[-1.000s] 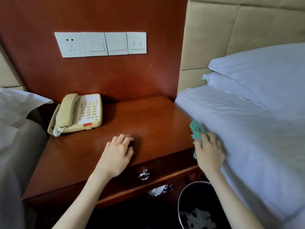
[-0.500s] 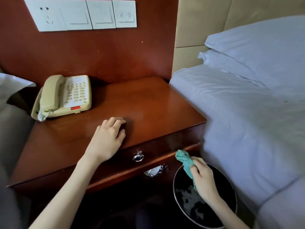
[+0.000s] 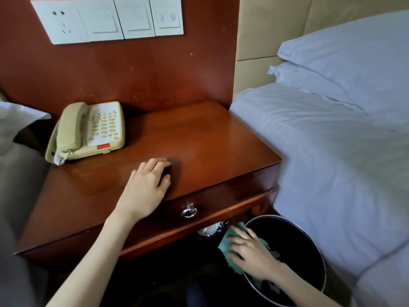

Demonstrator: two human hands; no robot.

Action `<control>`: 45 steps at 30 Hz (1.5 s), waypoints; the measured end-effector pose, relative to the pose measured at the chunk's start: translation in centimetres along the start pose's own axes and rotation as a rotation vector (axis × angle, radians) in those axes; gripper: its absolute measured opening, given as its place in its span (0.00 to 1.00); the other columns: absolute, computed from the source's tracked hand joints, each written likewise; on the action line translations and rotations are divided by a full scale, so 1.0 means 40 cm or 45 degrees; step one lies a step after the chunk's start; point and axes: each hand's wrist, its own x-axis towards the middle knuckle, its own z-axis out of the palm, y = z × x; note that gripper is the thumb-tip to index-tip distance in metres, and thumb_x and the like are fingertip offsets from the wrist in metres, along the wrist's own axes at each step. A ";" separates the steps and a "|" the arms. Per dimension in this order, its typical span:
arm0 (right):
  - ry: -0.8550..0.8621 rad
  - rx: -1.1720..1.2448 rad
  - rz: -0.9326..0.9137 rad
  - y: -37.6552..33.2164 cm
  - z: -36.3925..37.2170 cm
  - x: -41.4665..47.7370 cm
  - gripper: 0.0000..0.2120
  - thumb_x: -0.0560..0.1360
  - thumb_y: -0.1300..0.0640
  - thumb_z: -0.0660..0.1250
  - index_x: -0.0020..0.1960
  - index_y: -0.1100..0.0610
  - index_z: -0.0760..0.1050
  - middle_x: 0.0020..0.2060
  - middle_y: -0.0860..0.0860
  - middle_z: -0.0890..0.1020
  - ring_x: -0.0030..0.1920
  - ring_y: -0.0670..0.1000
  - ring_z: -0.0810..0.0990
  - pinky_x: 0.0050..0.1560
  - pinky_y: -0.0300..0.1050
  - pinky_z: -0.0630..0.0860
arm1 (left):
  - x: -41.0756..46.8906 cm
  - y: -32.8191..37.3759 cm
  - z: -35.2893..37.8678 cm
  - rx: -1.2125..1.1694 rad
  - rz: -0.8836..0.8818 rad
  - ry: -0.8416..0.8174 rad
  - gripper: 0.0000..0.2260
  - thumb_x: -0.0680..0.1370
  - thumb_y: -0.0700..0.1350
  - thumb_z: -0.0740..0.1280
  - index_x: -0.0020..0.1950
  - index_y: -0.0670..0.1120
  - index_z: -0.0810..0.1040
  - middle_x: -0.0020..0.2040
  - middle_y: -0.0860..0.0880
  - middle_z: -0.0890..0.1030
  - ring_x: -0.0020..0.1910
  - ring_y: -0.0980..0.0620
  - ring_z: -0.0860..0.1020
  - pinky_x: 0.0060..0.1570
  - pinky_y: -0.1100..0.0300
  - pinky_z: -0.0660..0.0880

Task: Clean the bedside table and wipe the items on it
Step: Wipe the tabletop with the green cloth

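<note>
The wooden bedside table [image 3: 210,138] stands between two beds. A beige telephone [image 3: 88,131] sits on its back left corner. My left hand [image 3: 147,187] rests on the tabletop near the front edge, fingers loosely bent and holding nothing. My right hand [image 3: 252,251] is low, over the rim of a black waste bin [image 3: 316,251], and holds a green cloth [image 3: 225,249] that hangs at the bin's left edge. The hand looks a little blurred.
A drawer with a metal ring pull [image 3: 188,212] sits under the tabletop. A white bed [image 3: 332,162] with pillows lies close on the right, another bed [image 3: 13,138] on the left. Wall switches [image 3: 110,19] are mounted above the table. Crumpled plastic [image 3: 210,229] lies beneath.
My right hand carried the green cloth from the table's right edge down to the waste bin, and now spreads over the rim. My left hand stayed on the tabletop.
</note>
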 end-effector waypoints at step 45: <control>0.134 0.892 -0.547 -0.606 -0.587 0.323 0.06 0.75 0.59 0.67 0.47 0.54 0.82 0.39 0.48 0.85 0.39 0.45 0.84 0.49 0.44 0.81 | -0.398 -0.167 -0.508 0.036 -0.337 0.302 0.11 0.76 0.41 0.68 0.56 0.51 0.79 0.50 0.59 0.79 0.47 0.63 0.75 0.48 0.72 0.67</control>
